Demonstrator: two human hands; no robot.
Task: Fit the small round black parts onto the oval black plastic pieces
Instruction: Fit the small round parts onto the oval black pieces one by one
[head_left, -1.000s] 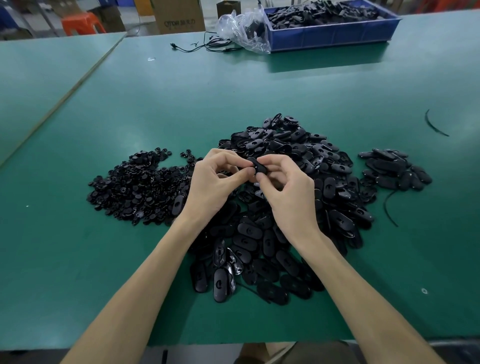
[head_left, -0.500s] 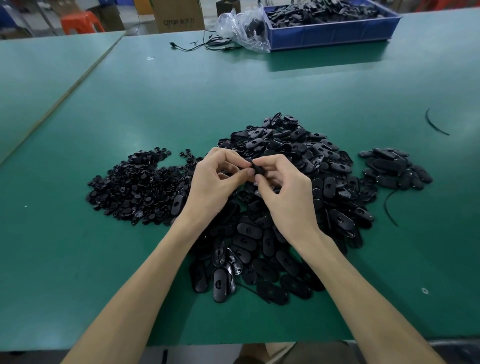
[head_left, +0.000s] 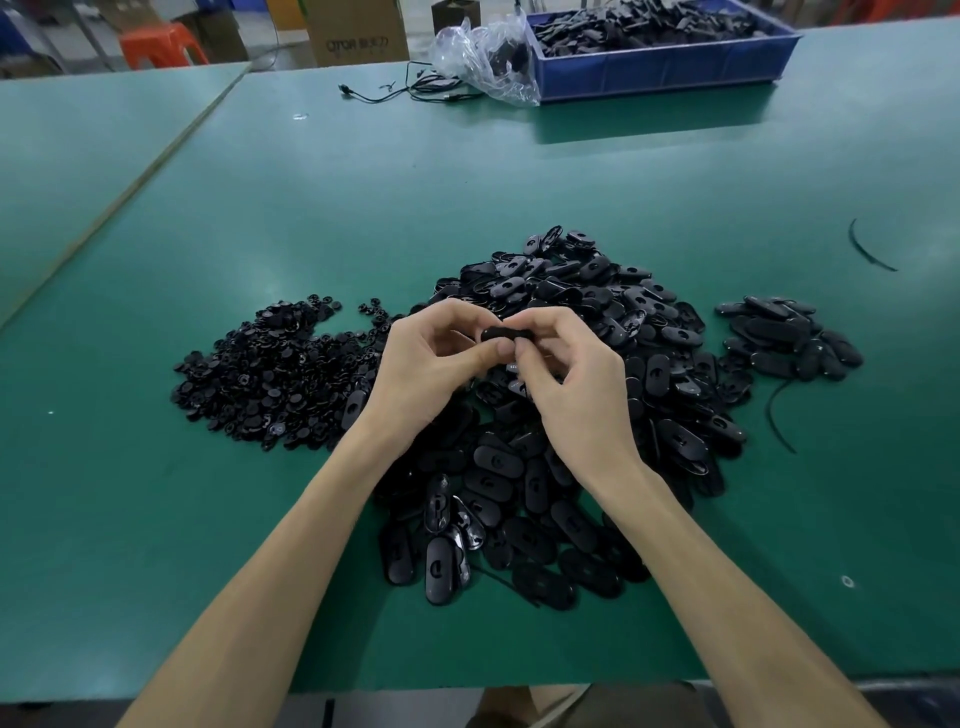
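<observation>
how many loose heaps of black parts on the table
3: round parts at left, big oval heap in the middle, small oval heap at right. The blue bin holds more.

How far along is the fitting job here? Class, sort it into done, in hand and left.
Done, probably: the small pile on the right, set apart. In hand: one oval pinched between left hand and right hand. Left: most of it, the big oval pile and the round parts on the left.
</observation>
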